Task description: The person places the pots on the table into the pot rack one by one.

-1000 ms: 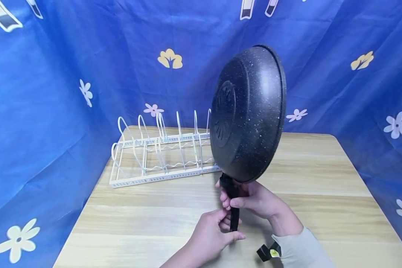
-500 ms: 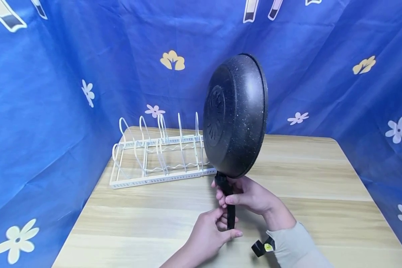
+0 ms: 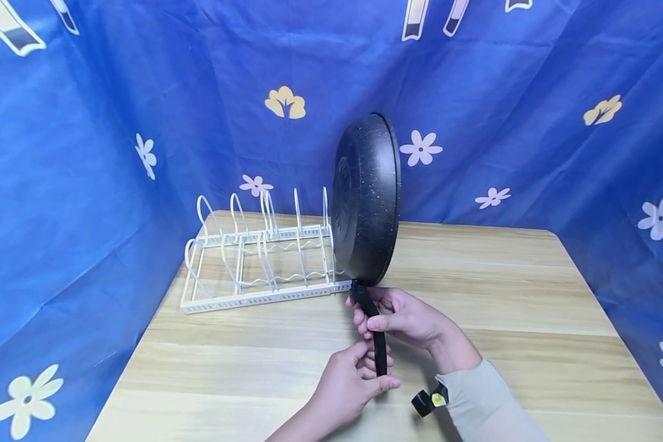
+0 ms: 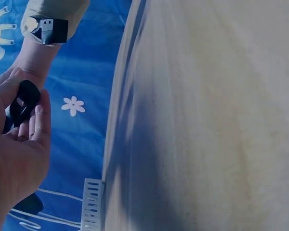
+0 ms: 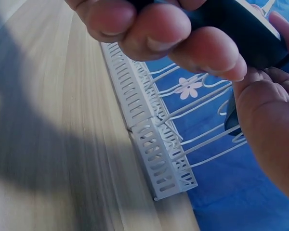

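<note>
A desk (image 3: pixel 503 344) bears a white rack (image 3: pixel 276 297); by the rack's right end, a black pan (image 3: pixel 367 199) is held upright, long axis running up and away. The right hand (image 3: pixel 413 319), nearer the pan, grips the handle (image 3: pixel 380 356); the left hand (image 3: pixel 345 379) pinches its tip, whose hole (image 4: pixel 20 102) only the left wrist view shows.

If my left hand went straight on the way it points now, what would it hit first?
Beyond the handle your left hand pinches, probably your right hand, which grips that handle nearer the pan; how they line up in depth is unclear.
</note>
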